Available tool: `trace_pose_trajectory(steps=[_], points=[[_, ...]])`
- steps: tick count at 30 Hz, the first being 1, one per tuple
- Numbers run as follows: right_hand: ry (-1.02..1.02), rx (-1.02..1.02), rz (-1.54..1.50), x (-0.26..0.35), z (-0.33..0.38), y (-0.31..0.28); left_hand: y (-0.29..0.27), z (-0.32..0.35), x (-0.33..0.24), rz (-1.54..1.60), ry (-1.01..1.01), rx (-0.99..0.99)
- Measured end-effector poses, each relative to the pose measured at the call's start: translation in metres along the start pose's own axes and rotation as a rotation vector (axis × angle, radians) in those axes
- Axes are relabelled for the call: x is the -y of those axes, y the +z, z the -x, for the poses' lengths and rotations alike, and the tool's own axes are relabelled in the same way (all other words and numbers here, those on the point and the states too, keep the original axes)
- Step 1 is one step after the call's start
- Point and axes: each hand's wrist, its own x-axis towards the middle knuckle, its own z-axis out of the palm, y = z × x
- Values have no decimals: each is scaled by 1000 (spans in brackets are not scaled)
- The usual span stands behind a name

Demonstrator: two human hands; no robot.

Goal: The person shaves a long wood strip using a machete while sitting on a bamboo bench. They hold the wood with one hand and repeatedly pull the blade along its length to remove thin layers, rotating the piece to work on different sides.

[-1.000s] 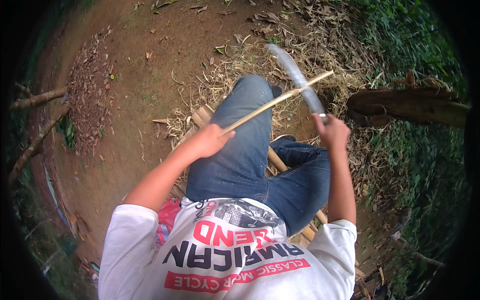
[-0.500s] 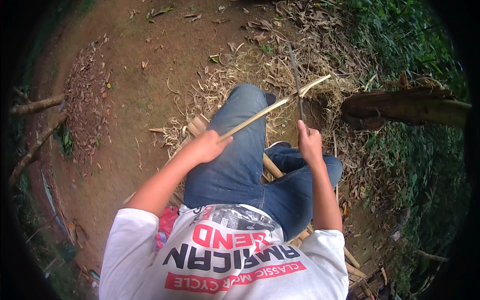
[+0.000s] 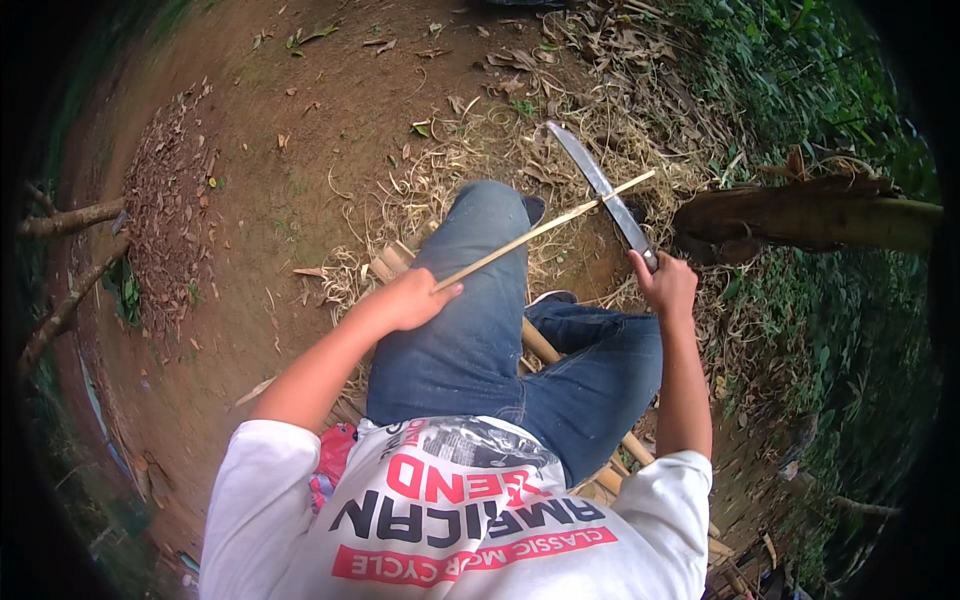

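Grips clench bamboo strip (image 3: 545, 228) and machete (image 3: 600, 190); shavings (image 3: 440, 190), probably bamboo, surround.

Knife handle (image 3: 650, 262) inside right grip (image 3: 668, 288)

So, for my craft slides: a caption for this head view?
Left hand holds a thin stick against the right hand's long blade.

Bare brown earth (image 3: 250, 210), scattered dry leaves (image 3: 160, 200), green undergrowth (image 3: 820, 90), daylight
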Motion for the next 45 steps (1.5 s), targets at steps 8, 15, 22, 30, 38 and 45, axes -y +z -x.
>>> trace_pose_trajectory(steps=[8, 15, 22, 30, 38, 45], points=[[-255, 226, -117, 118, 22, -28, 4, 16, -8, -35, -2, -121], [27, 126, 43, 7, -10, -16, 6, 8, -4, -120, 20, -118], [-231, 120, -134, 93, 20, -15, 4, 17, -10, -66, 52, -114], [-37, 17, 67, -12, -16, -29, 3, 17, 3, -48, 91, -105], [-242, 166, -171, 74, -2, -15, 4, 22, 12, -70, 147, -143], [170, 2, -98, 20, -14, -24, -5, 12, -1, -42, 120, -81]])
